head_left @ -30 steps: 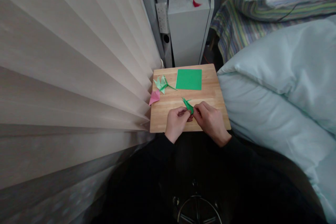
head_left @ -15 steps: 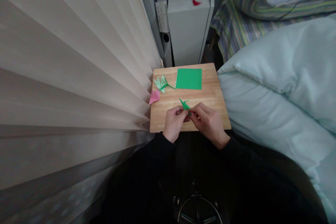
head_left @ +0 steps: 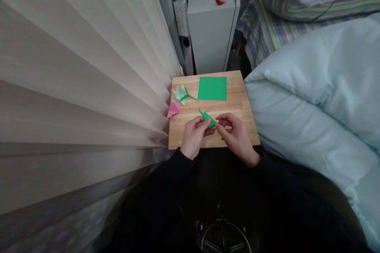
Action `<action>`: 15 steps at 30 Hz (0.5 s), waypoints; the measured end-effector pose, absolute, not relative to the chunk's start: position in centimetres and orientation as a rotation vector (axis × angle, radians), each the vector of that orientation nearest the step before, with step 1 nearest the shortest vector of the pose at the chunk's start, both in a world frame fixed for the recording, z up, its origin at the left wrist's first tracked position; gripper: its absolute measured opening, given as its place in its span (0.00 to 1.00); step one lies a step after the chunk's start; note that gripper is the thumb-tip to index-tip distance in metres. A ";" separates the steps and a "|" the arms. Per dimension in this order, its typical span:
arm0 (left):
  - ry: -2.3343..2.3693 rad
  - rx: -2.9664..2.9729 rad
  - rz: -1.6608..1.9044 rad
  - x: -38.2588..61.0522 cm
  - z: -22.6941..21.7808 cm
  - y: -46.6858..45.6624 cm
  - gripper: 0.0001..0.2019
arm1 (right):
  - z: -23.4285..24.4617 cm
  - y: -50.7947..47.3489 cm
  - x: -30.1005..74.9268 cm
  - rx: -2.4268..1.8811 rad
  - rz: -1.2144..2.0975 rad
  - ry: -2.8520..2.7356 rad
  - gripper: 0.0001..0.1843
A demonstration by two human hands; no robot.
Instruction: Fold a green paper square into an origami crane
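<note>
So L hand & R hand both pinch green paper fold, btwn their grips over board

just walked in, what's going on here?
A person sits at a small wooden board and folds paper. The left hand and right hand both pinch a small folded green paper just above the board. A flat green square sheet lies at the far edge, with light green folded figures and a pink folded piece to its left.
</note>
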State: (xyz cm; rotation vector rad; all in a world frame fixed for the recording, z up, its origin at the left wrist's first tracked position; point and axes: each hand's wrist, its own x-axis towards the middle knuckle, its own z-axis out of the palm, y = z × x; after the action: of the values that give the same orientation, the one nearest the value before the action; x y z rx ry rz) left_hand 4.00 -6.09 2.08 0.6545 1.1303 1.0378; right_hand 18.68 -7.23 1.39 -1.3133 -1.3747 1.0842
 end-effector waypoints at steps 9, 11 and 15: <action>1.158 0.699 1.067 4.3 2.1 -6.4 0.13 | 0.8 -7.3 18.2 -1.243 1.389 -1.073 0.17; 1.143 0.675 1.053 4.4 2.2 -6.5 0.14 | 1.0 -7.3 18.1 -1.241 1.385 -1.051 0.16; 1.107 0.651 1.050 4.5 2.4 -6.5 0.15 | 1.1 -7.2 18.0 -1.236 1.369 -1.011 0.18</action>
State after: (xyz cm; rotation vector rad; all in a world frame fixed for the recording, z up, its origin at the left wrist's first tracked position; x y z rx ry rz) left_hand 4.47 -6.48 2.35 0.6513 1.1070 1.0503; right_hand 18.04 -7.23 1.15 -1.2360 -1.0111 1.3692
